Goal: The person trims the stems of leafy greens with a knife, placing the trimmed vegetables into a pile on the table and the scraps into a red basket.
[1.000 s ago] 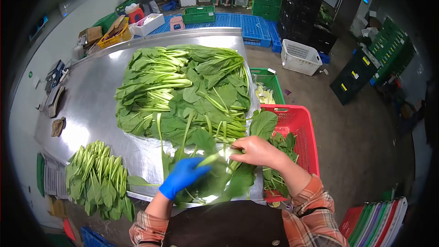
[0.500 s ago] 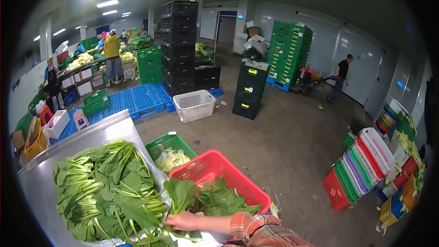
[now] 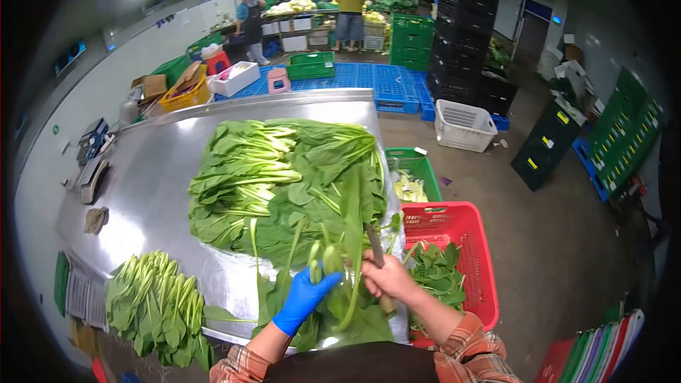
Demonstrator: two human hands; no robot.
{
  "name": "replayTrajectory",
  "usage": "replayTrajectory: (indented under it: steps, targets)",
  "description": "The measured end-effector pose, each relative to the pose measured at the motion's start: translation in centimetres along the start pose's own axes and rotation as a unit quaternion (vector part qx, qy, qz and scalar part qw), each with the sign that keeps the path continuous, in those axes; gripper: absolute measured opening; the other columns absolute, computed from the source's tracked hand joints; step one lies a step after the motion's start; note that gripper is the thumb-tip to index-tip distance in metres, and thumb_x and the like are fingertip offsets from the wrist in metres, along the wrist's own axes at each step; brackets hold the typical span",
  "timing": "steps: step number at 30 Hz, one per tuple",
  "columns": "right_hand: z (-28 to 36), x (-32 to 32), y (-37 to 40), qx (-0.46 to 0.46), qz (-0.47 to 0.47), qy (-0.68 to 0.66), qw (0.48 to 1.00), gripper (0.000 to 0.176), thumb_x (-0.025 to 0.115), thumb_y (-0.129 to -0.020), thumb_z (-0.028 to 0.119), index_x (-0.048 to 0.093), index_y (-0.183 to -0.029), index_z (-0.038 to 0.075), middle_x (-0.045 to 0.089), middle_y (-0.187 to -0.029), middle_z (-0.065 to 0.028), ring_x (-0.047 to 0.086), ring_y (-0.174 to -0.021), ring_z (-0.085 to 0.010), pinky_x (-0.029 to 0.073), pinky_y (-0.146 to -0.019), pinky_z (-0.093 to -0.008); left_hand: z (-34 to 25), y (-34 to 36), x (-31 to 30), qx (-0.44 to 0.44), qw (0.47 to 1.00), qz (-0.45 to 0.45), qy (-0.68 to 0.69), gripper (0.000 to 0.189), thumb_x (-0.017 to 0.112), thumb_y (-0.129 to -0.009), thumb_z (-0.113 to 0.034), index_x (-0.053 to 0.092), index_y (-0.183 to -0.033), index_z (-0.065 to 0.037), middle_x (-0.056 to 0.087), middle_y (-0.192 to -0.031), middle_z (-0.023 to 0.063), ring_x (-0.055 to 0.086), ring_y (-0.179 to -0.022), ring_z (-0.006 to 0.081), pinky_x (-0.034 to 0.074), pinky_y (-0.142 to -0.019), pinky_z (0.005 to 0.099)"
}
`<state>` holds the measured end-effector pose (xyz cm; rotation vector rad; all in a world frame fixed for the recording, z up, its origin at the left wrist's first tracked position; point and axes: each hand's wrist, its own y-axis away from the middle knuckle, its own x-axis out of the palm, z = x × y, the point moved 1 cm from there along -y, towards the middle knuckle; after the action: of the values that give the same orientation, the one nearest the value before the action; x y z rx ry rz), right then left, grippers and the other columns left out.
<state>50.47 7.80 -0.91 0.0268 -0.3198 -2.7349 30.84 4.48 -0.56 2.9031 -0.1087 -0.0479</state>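
Observation:
My left hand (image 3: pixel 303 301), in a blue glove, is closed around the pale stalks of leafy greens (image 3: pixel 330 261) at the near edge of the metal table (image 3: pixel 152 188). Just right of it, my bare right hand (image 3: pixel 390 278) grips a knife (image 3: pixel 375 242), its blade pointing away from me and its handle showing below the fist. Long leaves hang between and below both hands. Beyond them lies a broad pile of leafy greens (image 3: pixel 284 177) on clear plastic. A second heap of greens (image 3: pixel 152 298) rests at the table's near left corner.
Right of the table stands a red crate (image 3: pixel 480 262) with loose leaves inside, and behind it a green crate (image 3: pixel 425 170) with pale leaves. A brown cloth (image 3: pixel 96 220) lies at the table's left. Blue pallets (image 3: pixel 333 78), stacked black crates (image 3: pixel 461 35) and several people are farther back.
The view has swung left, bringing my gloved left hand and the whole table into sight. My right hand, low over the leaves by the red crate before, now shows a knife beside the left hand.

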Motion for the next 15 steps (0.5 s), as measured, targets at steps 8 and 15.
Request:
replayTrajectory:
  steps: [8, 15]
  targets:
    - [1.0, 0.5, 0.0, -0.295, -0.054, 0.449, 0.842, 0.052, 0.057, -0.077, -0.001, 0.051, -0.127, 0.011, 0.064, -0.087, -0.0101, 0.065, -0.069, -0.0257, 0.053, -0.059, -0.0357, -0.4, 0.8, -1.1, 0.172, 0.972, -0.051, -0.153, 0.034, 0.079, -0.074, -0.021, 0.066, -0.101, -0.003, 0.066, -0.085, 0.0073, 0.060, -0.071, 0.0127, 0.049, -0.065, 0.0280]
    - [0.3, 2.0, -0.9, -0.320, -0.071, 0.450, 0.830, 0.049, 0.054, -0.078, 0.000, 0.051, -0.125, 0.008, 0.059, -0.079, -0.0111, 0.062, -0.063, -0.0299, 0.051, -0.055, -0.0379, 0.8, 0.7, -0.5, 0.136, 0.982, -0.037, -0.128, 0.028, 0.077, -0.076, -0.013, 0.067, -0.100, -0.002, 0.064, -0.089, 0.0024, 0.056, -0.076, 0.0089, 0.046, -0.070, 0.0248]
